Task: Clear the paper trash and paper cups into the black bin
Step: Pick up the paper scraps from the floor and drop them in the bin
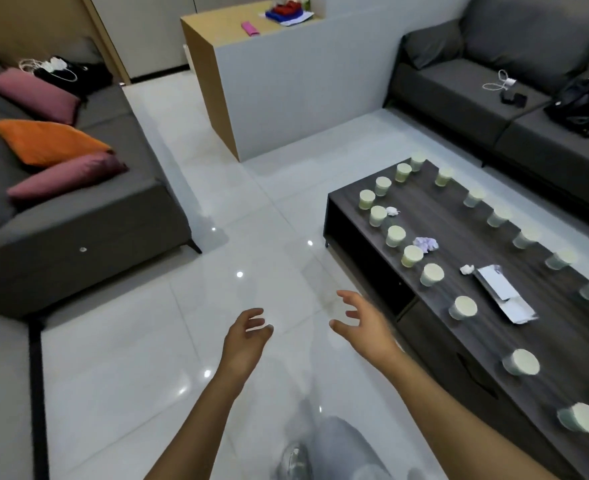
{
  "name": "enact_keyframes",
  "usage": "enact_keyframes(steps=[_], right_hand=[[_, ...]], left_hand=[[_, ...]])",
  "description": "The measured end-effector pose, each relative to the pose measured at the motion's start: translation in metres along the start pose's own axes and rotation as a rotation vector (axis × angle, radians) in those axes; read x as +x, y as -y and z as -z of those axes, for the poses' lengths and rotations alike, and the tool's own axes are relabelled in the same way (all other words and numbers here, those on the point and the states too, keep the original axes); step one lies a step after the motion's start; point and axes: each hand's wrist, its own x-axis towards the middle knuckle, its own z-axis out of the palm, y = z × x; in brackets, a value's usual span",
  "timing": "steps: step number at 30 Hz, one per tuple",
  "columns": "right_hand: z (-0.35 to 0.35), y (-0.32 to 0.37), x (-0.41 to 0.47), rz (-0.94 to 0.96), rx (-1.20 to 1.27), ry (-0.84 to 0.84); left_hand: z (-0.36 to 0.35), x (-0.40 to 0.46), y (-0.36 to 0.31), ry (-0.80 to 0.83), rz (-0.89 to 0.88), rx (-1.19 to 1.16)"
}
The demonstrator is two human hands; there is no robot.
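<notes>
Several paper cups stand along both long edges of the dark wooden coffee table (438, 209), the nearest to my hands being a cup (463, 307) at the front edge. Crumpled paper lies among them: a small white wad (392, 211), a larger bluish wad (426, 243) and another small wad (467, 269). A torn flat paper packet (504, 293) lies mid-table. My left hand (246, 336) and right hand (360, 322) hover over the white floor left of the table, both empty with loosely curled fingers. No black bin is in view.
A grey sofa (78, 216) with pink and orange cushions stands at the left. Another grey sofa (494, 98) with bags and cables lies behind the table. A white and wood partition cabinet (286, 91) rises at the back centre. My knee (334, 445) shows at the bottom.
</notes>
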Motion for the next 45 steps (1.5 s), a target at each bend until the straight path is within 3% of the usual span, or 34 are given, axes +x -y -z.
enact_keyframes(steps=[10,18,31,38,45], right_hand=[[0.024,0.066,0.274,-0.031,0.014,-0.064],[0.076,0.135,0.467,-0.046,0.048,-0.146],[0.131,0.183,0.766,-0.194,0.167,-0.355],[0.187,0.198,0.872,-0.297,0.234,-0.497],[0.268,0.177,0.960,-0.406,0.243,-0.652]], left_hand=[[-0.011,0.248,-0.126,-0.008,0.009,0.064],[-0.053,0.430,-0.270,0.069,-0.048,0.171],[-0.128,0.739,-0.436,0.287,-0.061,0.247],[-0.195,0.868,-0.543,0.454,-0.101,0.380],[-0.306,0.966,-0.613,0.589,-0.133,0.472]])
